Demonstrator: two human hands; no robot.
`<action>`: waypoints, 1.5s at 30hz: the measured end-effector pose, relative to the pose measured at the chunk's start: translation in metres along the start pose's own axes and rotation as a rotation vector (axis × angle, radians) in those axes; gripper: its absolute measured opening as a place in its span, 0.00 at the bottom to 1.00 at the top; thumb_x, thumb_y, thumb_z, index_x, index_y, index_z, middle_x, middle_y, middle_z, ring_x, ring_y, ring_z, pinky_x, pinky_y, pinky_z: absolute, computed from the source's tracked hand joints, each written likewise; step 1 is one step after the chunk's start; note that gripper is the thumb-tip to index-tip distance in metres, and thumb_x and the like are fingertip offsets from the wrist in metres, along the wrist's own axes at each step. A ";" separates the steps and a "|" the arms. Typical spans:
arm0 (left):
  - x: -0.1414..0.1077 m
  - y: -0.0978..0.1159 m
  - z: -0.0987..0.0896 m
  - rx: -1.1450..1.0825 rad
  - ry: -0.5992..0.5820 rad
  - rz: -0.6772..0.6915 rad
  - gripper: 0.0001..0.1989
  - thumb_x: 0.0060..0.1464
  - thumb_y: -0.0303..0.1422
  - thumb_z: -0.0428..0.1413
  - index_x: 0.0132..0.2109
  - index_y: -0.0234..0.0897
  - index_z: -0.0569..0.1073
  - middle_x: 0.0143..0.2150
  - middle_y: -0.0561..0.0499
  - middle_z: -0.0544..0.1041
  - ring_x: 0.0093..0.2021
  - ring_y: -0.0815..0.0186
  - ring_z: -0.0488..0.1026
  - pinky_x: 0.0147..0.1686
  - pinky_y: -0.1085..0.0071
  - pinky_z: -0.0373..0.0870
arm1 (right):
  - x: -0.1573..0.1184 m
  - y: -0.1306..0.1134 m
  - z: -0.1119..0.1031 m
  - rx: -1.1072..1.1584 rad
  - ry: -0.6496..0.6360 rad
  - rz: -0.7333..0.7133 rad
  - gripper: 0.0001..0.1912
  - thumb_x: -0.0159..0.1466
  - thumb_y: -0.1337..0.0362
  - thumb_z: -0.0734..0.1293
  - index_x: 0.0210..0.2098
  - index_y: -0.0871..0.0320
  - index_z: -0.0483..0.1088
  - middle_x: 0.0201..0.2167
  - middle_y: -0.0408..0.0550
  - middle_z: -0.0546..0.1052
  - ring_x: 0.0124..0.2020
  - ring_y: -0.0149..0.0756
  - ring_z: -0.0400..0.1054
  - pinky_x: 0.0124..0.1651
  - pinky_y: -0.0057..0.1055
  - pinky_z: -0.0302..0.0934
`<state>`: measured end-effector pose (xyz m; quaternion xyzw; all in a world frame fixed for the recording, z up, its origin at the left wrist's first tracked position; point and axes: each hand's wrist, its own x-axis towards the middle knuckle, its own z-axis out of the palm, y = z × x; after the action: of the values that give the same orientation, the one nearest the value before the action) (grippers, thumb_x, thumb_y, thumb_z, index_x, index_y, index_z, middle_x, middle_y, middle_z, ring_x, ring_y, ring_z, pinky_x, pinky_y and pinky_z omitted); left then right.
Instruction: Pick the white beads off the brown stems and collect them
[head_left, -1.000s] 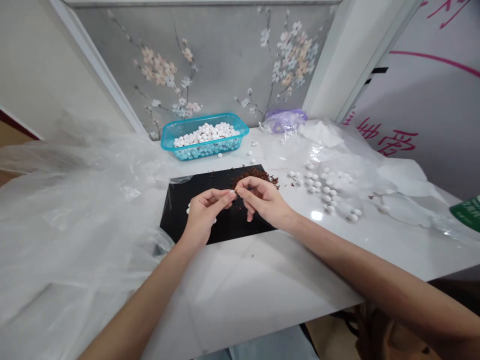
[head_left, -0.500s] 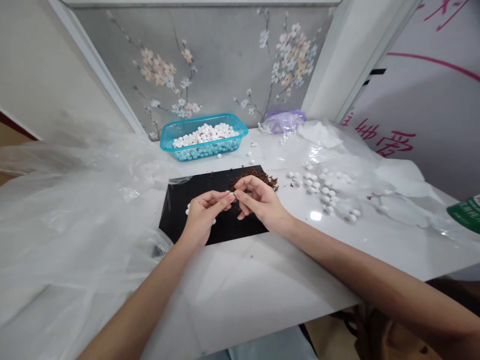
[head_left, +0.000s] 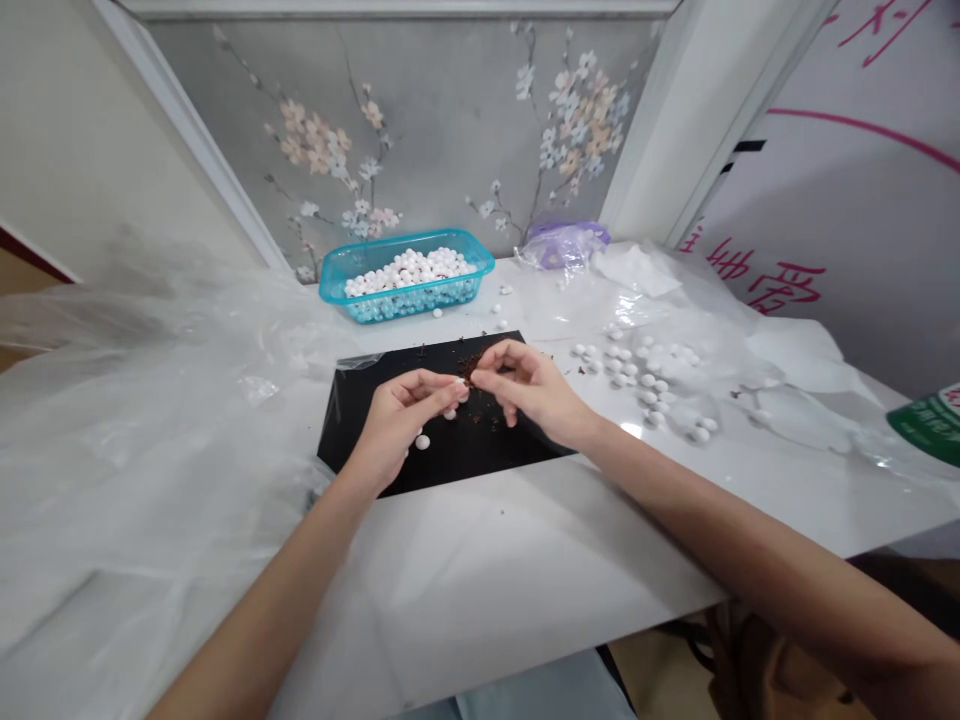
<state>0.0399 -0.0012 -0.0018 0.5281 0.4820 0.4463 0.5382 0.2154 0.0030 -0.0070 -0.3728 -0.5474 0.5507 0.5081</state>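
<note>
My left hand [head_left: 397, 425] curls over the black mat [head_left: 487, 450], its fingertips pinching a small white bead [head_left: 460, 392]. My right hand [head_left: 531, 387] faces it, with a pinch of brown shreds [head_left: 471, 367] at its fingertips. The shreds are crumbly and look like dried plant matter, and a few crumbs lie scattered on the mat. Another white bead [head_left: 422, 441] rests on the mat under my left hand. The hands hide part of the mat and whatever lies beneath them.
A turquoise plastic tray [head_left: 405, 238] full of white beads stands at the back. Several white beads [head_left: 645, 375] lie on clear plastic sheeting [head_left: 795, 420] to the right. More sheeting covers the left. A purple bag [head_left: 564, 245] and a green packet [head_left: 934, 425] lie farther off.
My hands have drawn slightly apart, and the right hand has shifted over the brown pile, which no longer shows clearly. A white bead now shows below my left hand.
</note>
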 end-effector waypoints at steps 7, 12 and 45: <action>0.016 0.005 -0.033 0.425 0.152 0.162 0.14 0.47 0.44 0.58 0.33 0.37 0.76 0.39 0.49 0.80 0.42 0.63 0.73 0.44 0.70 0.66 | 0.015 0.008 -0.034 -0.966 0.267 0.086 0.06 0.54 0.64 0.67 0.30 0.59 0.68 0.28 0.44 0.70 0.24 0.28 0.62 0.25 0.27 0.55; 0.023 -0.006 -0.049 0.754 0.150 0.181 0.13 0.49 0.42 0.55 0.34 0.38 0.77 0.39 0.48 0.79 0.43 0.58 0.73 0.46 0.65 0.64 | 0.012 0.017 -0.034 -1.284 0.242 0.104 0.10 0.58 0.64 0.63 0.40 0.56 0.69 0.37 0.47 0.73 0.32 0.35 0.67 0.29 0.29 0.56; 0.005 0.000 -0.020 0.781 0.085 0.376 0.13 0.51 0.41 0.54 0.40 0.40 0.76 0.37 0.49 0.79 0.39 0.62 0.74 0.38 0.70 0.66 | 0.016 0.017 -0.028 -0.605 0.332 -0.108 0.01 0.52 0.68 0.64 0.26 0.59 0.68 0.28 0.46 0.74 0.27 0.32 0.70 0.31 0.29 0.63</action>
<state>0.0205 0.0068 -0.0014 0.7518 0.5318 0.3419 0.1871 0.2362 0.0270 -0.0245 -0.5615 -0.6146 0.2676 0.4851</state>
